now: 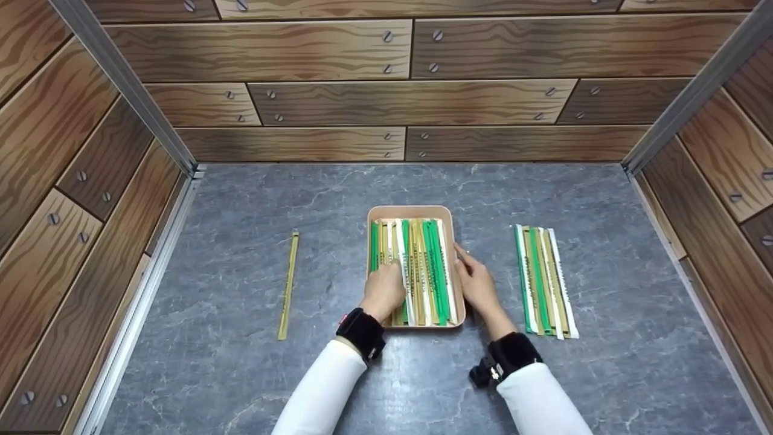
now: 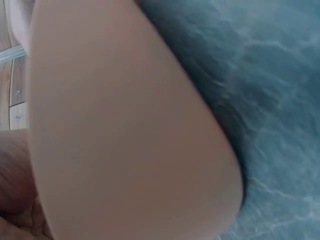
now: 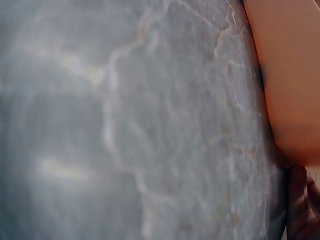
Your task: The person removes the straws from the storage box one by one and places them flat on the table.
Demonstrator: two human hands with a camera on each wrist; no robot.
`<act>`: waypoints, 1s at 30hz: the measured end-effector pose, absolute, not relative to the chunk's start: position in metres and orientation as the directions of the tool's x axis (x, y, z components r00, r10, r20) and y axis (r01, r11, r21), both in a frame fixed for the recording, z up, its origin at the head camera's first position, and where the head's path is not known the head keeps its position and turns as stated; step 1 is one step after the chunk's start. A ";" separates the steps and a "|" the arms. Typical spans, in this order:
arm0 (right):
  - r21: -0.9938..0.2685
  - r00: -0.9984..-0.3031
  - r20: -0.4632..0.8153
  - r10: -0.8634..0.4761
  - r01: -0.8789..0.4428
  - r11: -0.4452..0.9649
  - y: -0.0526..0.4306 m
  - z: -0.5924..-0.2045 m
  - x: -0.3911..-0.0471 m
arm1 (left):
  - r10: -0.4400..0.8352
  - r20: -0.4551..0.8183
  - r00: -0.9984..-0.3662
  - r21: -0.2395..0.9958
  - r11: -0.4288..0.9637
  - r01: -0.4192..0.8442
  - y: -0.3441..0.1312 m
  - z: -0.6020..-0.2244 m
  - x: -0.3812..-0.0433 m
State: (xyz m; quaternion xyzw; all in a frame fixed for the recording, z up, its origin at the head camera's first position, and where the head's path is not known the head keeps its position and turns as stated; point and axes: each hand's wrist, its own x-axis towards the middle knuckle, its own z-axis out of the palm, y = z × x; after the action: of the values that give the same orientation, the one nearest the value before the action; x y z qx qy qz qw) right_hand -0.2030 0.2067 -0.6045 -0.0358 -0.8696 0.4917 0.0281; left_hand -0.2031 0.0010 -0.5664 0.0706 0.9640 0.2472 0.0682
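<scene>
A peach rectangular tray [image 1: 416, 211] stands mid-table, filled with a row of long slim stick packets [image 1: 432, 260] in green, white and gold, with print along them. My left hand [image 1: 384, 290] reaches over the tray's left side, knuckles up and fingers bent down among the packets. Its fingertips are hidden, so I cannot tell whether it pinches one. Along the tray's outer right wall rests my right hand [image 1: 479, 284], its fingers extended against the side. In the left wrist view the tray wall [image 2: 135, 125] fills most of the picture, with part of the hand at lower left.
One gold stick packet [image 1: 288, 284] lies alone to the left of the tray. To the right, several green, gold and white packets [image 1: 546, 281] lie side by side. Wood-patterned panels [image 1: 398, 103] border the grey marbled table [image 1: 241, 374] at back and sides.
</scene>
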 end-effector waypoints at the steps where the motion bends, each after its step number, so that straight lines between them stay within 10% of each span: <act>1: -0.858 -0.996 0.014 0.090 0.034 0.512 0.207 -0.605 -0.203 | 0.174 -0.101 -0.980 0.481 0.870 0.105 0.001 -0.567 -0.203; 30: -0.851 -0.996 0.006 0.085 0.040 0.523 0.206 -0.604 -0.204 | 0.251 -0.126 -0.960 0.622 0.774 0.121 -0.029 -0.531 -0.205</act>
State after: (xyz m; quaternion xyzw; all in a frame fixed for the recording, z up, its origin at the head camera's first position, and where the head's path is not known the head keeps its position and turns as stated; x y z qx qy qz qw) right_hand -0.2036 0.2063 -0.6036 -0.0357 -0.8723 0.4871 0.0233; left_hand -0.2048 -0.0295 -0.5312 0.0992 0.9364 0.3212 0.1011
